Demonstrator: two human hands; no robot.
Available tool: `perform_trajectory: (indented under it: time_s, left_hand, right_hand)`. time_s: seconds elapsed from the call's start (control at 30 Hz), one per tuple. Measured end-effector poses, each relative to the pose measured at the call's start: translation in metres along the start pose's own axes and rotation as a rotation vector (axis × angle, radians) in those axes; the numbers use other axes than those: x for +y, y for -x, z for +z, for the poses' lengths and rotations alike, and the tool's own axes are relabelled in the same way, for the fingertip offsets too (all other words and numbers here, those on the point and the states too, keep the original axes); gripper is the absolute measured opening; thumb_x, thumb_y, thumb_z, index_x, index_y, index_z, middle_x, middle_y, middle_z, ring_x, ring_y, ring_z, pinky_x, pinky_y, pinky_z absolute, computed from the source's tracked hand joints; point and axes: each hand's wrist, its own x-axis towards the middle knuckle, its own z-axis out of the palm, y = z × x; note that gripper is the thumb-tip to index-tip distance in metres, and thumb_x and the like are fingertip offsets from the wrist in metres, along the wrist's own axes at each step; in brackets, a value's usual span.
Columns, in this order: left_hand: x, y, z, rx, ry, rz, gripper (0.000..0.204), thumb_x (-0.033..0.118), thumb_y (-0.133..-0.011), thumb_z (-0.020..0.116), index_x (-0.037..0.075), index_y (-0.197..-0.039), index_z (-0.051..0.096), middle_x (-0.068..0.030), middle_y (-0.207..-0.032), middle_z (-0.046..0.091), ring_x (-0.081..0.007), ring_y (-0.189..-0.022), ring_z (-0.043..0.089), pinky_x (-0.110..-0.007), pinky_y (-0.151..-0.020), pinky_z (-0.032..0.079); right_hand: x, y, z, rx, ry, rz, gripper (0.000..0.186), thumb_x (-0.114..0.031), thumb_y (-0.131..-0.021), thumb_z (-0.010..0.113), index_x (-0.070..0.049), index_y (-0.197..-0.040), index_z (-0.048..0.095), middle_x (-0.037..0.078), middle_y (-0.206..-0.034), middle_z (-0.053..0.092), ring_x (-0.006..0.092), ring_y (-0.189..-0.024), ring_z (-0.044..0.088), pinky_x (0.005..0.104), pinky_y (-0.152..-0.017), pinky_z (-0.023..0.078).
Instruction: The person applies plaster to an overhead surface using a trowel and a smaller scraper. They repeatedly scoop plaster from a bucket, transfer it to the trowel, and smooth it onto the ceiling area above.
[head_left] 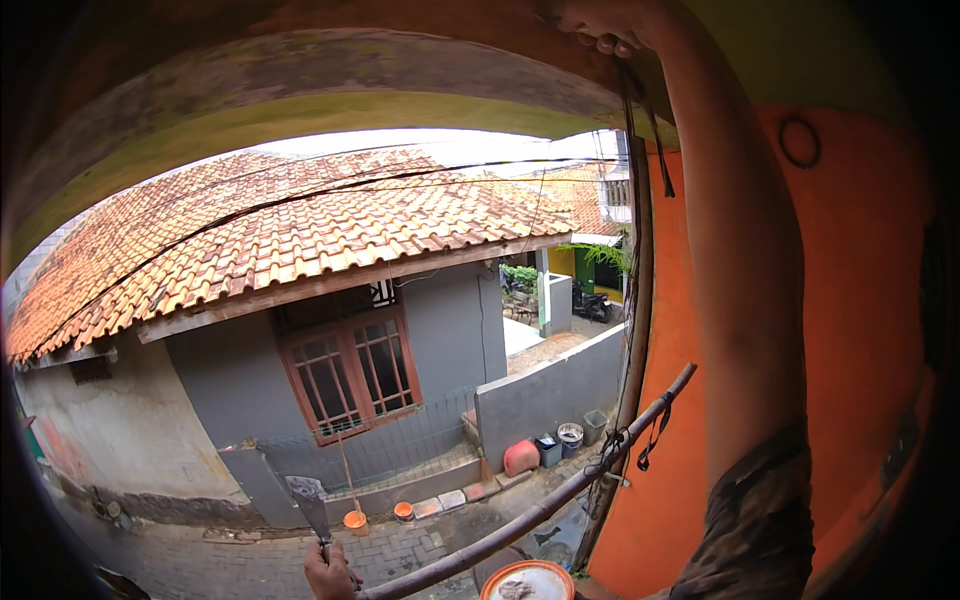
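Note:
My left hand (331, 568), low in the view, grips a scraper (308, 500) with a wide, smeared blade, held upright beside a wooden pole (540, 518). My right arm reaches up along the right side; my right hand (610, 25) has curled fingers at the dark overhead beam, and what they hold, if anything, is hidden. Just below those fingers dangle dark cords (660, 160). A bucket (545, 570) with an orange rim and pale contents stands at the bottom edge, below the pole, which has cords tied round its right part.
An orange wall (860, 300) is at the right, beside a dark upright post (632, 350). Below and beyond lie a paved lane (410, 560), a grey house (220, 390) with a tiled roof, several buckets (354, 521), and a grey low wall (540, 400). Wires (340, 186) cross overhead.

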Motion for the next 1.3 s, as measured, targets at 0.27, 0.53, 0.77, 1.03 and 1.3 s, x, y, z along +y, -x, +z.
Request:
perform_trajectory:
  time_s: [0.27, 0.53, 0.77, 1.03, 1.3]
  left_hand:
    - [-0.009, -0.011, 0.006, -0.05, 0.005, 0.026, 0.018, 0.021, -0.1, 0.052, 0.008, -0.087, 0.052, 0.003, -0.059, 0.044, -0.0066, -0.04, 0.042, -0.023, -0.034, 0.035]
    - [-0.013, 0.002, -0.007, 0.034, 0.007, -0.002, 0.018, 0.021, -0.099, 0.054, 0.008, -0.087, 0.053, 0.0025, -0.06, 0.045, -0.0066, -0.04, 0.042, -0.024, -0.034, 0.035]
    - [0.004, -0.002, 0.003, 0.014, 0.004, -0.03, 0.018, 0.02, -0.099, 0.055, 0.008, -0.086, 0.053, 0.0035, -0.058, 0.044, -0.0058, -0.041, 0.042, -0.023, -0.035, 0.034]
    - [-0.008, -0.004, 0.002, -0.024, 0.021, 0.006, 0.017, 0.02, -0.099, 0.054, 0.008, -0.088, 0.053, 0.004, -0.058, 0.044, -0.0056, -0.041, 0.041, -0.023, -0.036, 0.034]
    - [-0.002, 0.007, -0.008, -0.012, 0.012, 0.003, 0.011, 0.014, -0.098, 0.053, 0.003, -0.097, 0.054, -0.0003, -0.062, 0.045, -0.0092, -0.04, 0.045, -0.025, -0.035, 0.04]
  right_hand:
    - [-0.011, -0.001, -0.027, 0.225, 0.15, -0.099, 0.019, -0.014, -0.086, 0.058, -0.006, -0.069, 0.055, 0.003, -0.056, 0.045, 0.012, -0.047, 0.039, 0.0313, -0.041, 0.027]
    - [-0.023, 0.013, 0.008, -0.074, -0.007, -0.009, 0.016, -0.011, -0.088, 0.055, -0.007, -0.072, 0.055, 0.0, -0.059, 0.045, 0.01, -0.047, 0.035, 0.0297, -0.041, 0.025]
    - [0.011, -0.005, -0.007, 0.163, 0.002, 0.004, 0.015, -0.011, -0.087, 0.053, -0.004, -0.075, 0.059, 0.004, -0.059, 0.05, 0.0124, -0.046, 0.04, 0.0319, -0.04, 0.027]
    - [0.051, 0.0, 0.094, 0.532, -0.009, -0.482, 0.029, -0.016, -0.09, 0.054, -0.002, -0.115, 0.06, 0.003, -0.06, 0.05, 0.0102, -0.043, 0.044, 0.0302, -0.039, 0.036]
    - [0.061, 0.016, 0.019, 0.167, -0.019, -0.079, 0.03, -0.024, -0.091, 0.055, -0.01, -0.117, 0.063, -0.001, -0.068, 0.05, 0.0068, -0.052, 0.044, 0.0269, -0.042, 0.035]
